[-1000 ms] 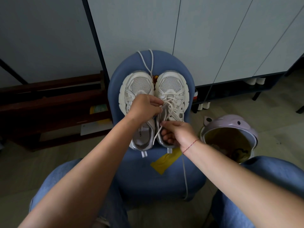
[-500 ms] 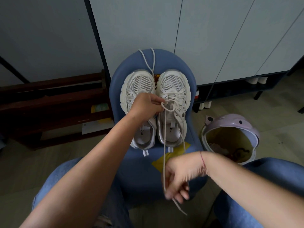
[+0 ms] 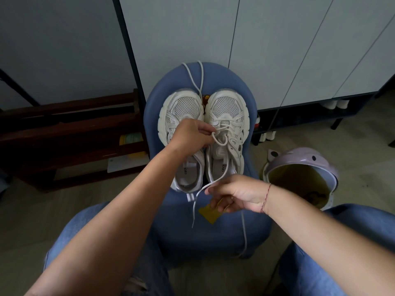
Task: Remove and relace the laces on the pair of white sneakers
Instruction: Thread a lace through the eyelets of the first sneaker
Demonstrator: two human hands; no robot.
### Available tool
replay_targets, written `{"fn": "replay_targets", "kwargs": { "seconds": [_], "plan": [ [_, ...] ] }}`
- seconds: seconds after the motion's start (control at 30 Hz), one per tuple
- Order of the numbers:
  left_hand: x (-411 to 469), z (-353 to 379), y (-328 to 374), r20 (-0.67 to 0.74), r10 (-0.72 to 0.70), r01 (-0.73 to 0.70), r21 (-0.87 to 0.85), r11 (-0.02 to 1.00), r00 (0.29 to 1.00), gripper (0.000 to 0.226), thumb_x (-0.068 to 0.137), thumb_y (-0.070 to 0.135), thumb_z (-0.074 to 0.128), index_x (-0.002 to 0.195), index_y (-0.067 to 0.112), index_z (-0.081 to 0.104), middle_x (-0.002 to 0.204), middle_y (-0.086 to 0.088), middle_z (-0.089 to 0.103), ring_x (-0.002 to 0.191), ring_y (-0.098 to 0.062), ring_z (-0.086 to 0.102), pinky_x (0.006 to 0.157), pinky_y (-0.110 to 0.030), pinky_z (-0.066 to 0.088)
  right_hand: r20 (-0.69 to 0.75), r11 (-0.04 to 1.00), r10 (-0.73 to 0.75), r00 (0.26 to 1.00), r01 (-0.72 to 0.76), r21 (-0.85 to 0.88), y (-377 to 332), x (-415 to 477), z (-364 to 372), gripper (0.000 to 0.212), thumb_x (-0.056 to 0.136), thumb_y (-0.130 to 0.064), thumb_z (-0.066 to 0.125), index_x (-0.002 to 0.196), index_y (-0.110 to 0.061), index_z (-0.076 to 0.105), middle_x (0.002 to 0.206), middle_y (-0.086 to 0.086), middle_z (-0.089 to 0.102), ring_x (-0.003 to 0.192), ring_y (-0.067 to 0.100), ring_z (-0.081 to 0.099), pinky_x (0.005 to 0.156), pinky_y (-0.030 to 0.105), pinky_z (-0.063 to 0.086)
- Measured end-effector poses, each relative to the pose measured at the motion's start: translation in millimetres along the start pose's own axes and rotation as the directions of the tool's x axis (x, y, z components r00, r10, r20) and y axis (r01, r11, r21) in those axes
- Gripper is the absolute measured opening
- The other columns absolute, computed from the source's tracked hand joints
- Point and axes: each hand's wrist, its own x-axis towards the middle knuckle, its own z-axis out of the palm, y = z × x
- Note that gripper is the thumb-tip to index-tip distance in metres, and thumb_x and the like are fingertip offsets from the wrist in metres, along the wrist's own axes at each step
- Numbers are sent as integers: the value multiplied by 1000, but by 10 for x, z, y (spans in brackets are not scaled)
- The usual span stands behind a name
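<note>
Left sneaker and right sneaker are showing off-white, going cream at the soles. Toe panels are carrying a fine honeycomb mesh. Insoles are reading pale grey with dark lettering. Threaded lace and loose lace are matching the shoes, off-white. Heel tab is showing grey and white stripes.

Chair is showing plain mid blue, a mustard-yellow tag breaking it. Bin is showing lilac with dark dots, its lining looking olive-yellow.

Jeans are showing faded blue denim. Thread bracelet is showing red.

Cabinet doors are reading pale grey-blue, edged dark navy. Wooden rack is looking dark reddish brown. Floor is reading grey-beige.
</note>
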Motion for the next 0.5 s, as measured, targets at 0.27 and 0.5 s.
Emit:
{"fn": "replay_targets", "kwargs": {
  "seconds": [0.27,0.5],
  "plan": [
    [-6,9,18,4,0,0,-17,1000,1000,26,82,-2,75,107,4,73,98,-15,75,97,-25,71,96,-35,56,-370,966,-69,926,155,209,-1,134,-7,20,97,-12,52,80,-1,58,52,6,62,36,10,56,35,16,41],
    [-24,2,30,0,-5,5,-8,1000,1000,26,81,-4,74,105,6,74,92,-10,74,91,-20,71,92,-32,57,-121,985,-128,984,140,97,-22,70,-25,16,93,-7,56,81,-8,67,51,-2,60,38,3,48,37,12,36]
  ]
}}
